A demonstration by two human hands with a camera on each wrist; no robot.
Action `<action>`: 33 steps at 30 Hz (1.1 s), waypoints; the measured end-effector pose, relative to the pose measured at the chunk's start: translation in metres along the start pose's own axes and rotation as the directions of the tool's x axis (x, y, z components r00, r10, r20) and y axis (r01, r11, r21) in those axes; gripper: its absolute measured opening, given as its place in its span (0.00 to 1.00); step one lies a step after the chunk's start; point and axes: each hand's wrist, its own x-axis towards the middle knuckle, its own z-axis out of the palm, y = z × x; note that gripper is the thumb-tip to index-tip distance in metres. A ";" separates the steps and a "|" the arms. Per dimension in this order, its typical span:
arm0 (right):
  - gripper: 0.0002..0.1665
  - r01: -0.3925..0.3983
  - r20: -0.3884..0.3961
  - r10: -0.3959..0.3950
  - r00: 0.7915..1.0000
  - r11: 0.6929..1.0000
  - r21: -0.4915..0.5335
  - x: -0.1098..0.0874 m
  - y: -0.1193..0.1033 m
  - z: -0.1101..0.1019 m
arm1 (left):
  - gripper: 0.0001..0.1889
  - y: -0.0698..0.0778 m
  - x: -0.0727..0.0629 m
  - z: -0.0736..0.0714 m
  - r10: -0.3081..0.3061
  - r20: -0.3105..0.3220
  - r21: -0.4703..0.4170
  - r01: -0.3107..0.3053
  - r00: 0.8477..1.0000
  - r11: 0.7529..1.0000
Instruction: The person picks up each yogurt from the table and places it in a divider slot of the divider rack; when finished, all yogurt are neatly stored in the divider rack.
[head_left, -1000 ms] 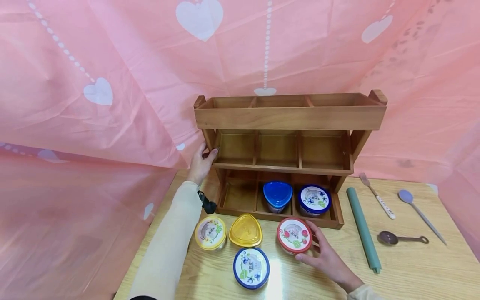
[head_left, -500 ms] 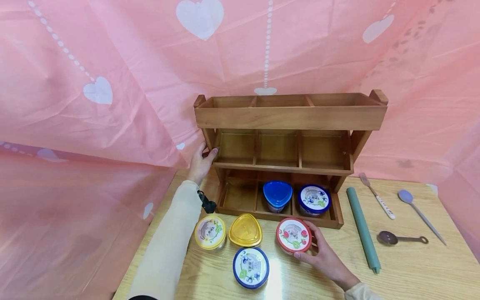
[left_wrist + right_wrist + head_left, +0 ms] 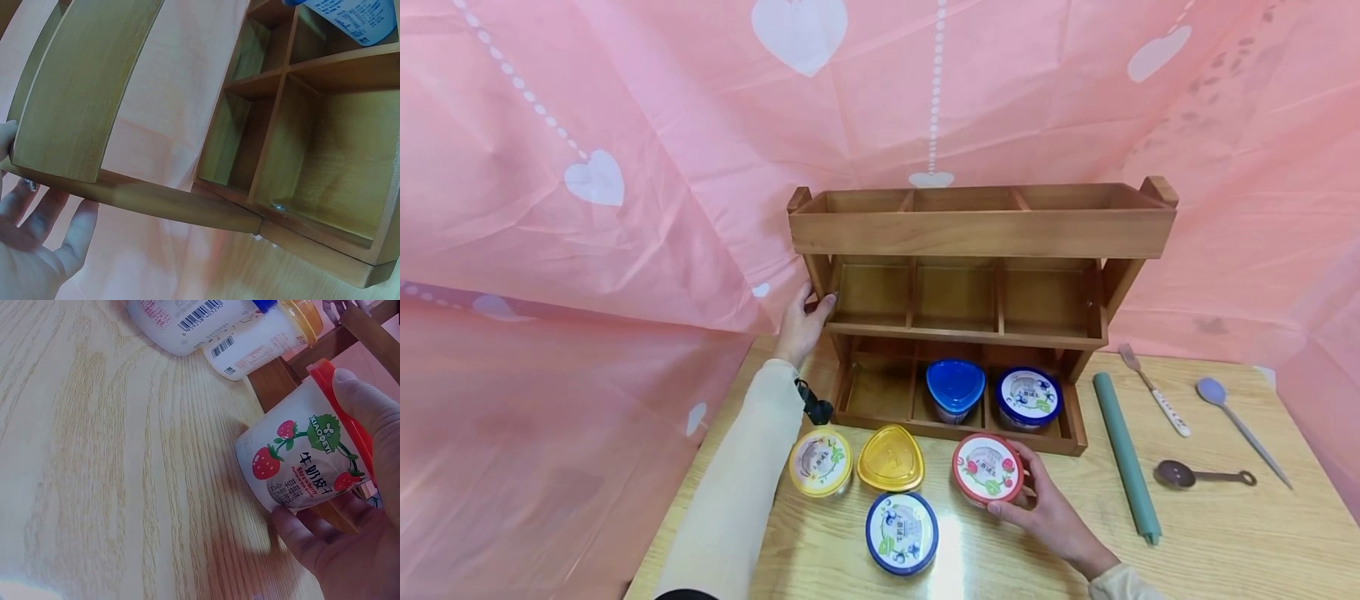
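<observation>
A three-tier wooden rack (image 3: 981,233) stands at the back of the table. My left hand (image 3: 802,327) grips its left side post; in the left wrist view the fingers (image 3: 78,234) lie under the wooden post. A red-lidded strawberry cup (image 3: 988,469) stands in front of the rack. My right hand (image 3: 1054,518) holds it from the right, with the thumb at the red lid (image 3: 340,412) and fingers around the printed side. Left of it are a yellow-lidded round cup (image 3: 822,463), a yellow heart-shaped-lid cup (image 3: 891,458) and a blue-lidded cup (image 3: 902,533).
In the bottom tier sit a blue-lidded cup (image 3: 955,388) and a dark-blue-lidded round cup (image 3: 1029,398). To the right lie a green rolled stick (image 3: 1126,458), a fork (image 3: 1153,390), a brown measuring spoon (image 3: 1202,476) and a purple-headed spoon (image 3: 1240,429). Pink cloth (image 3: 662,208) hangs behind.
The thumb of my right hand has come in against the strawberry cup, and the cup has shifted very slightly left. My left hand stays on the rack.
</observation>
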 end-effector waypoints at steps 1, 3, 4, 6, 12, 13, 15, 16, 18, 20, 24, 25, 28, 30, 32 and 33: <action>0.57 -0.009 0.001 0.009 1.000 1.000 0.001 0.000 0.000 0.000 | 0.28 0.000 0.000 0.000 -0.001 -0.002 0.001 0.001 1.000 1.000; 0.57 -0.028 0.006 0.028 1.000 1.000 0.002 0.000 -0.001 0.000 | 0.28 0.000 0.001 0.000 -0.004 -0.006 0.002 0.004 1.000 1.000; 0.57 -0.035 0.007 0.035 0.999 0.999 0.000 0.000 -0.001 0.000 | 0.28 0.000 0.001 0.001 -0.005 -0.008 0.002 0.005 1.000 1.000; 0.58 -0.039 0.007 0.039 0.999 0.999 0.004 0.000 -0.002 0.000 | 0.28 0.000 0.001 0.001 -0.002 -0.008 -0.002 0.002 1.000 1.000; 0.57 -0.039 0.002 0.039 0.999 0.999 0.022 -0.001 -0.002 0.000 | 0.28 0.001 -0.001 0.001 -0.005 -0.001 -0.010 0.005 1.000 1.000; 0.57 -0.042 0.001 0.042 0.999 0.999 0.023 -0.001 -0.002 0.001 | 0.28 0.001 -0.001 0.001 -0.009 -0.001 -0.010 0.009 1.000 1.000; 0.57 -0.046 0.000 0.046 0.999 0.999 0.029 -0.003 -0.002 0.001 | 0.28 0.001 -0.002 0.001 -0.011 0.000 -0.008 0.011 1.000 1.000; 0.57 -0.048 -0.001 0.049 0.999 0.998 0.029 -0.003 -0.002 0.001 | 0.28 0.001 -0.002 0.001 -0.011 0.000 -0.005 0.011 1.000 1.000; 0.57 -0.047 -0.006 0.047 0.999 0.998 0.034 -0.005 -0.002 0.001 | 0.28 0.001 -0.001 0.000 -0.011 0.002 -0.002 0.011 1.000 1.000; 0.57 -0.048 -0.013 0.048 0.999 0.998 0.036 -0.007 -0.003 0.001 | 0.29 0.000 -0.001 0.000 -0.017 0.004 0.003 0.017 1.000 1.000; 0.56 -0.054 -0.024 0.054 0.998 0.999 0.003 -0.009 -0.007 -0.002 | 0.29 -0.002 0.000 0.000 -0.030 0.010 0.007 0.030 1.000 1.000; 0.56 -0.054 -0.026 0.054 0.998 0.999 -0.006 -0.010 -0.009 -0.003 | 0.30 -0.002 0.000 0.000 -0.030 0.011 0.008 0.030 0.999 1.000; 0.55 -0.034 -0.024 0.033 0.999 0.999 -0.020 -0.013 -0.017 -0.006 | 0.30 -0.002 0.000 0.000 -0.025 0.008 0.007 0.025 1.000 1.000; 0.55 -0.014 -0.018 0.014 1.000 1.000 -0.014 -0.014 -0.022 -0.007 | 0.30 -0.002 0.001 0.000 -0.020 0.008 0.007 0.019 1.000 1.000; 0.55 0.009 -0.019 -0.009 1.000 1.000 -0.015 -0.016 -0.028 -0.008 | 0.29 -0.002 0.001 0.000 -0.014 0.007 0.006 0.014 1.000 1.000; 0.54 0.016 -0.021 -0.016 1.000 1.000 -0.020 -0.016 -0.032 -0.008 | 0.29 -0.002 0.001 0.000 -0.015 0.007 0.007 0.015 1.000 1.000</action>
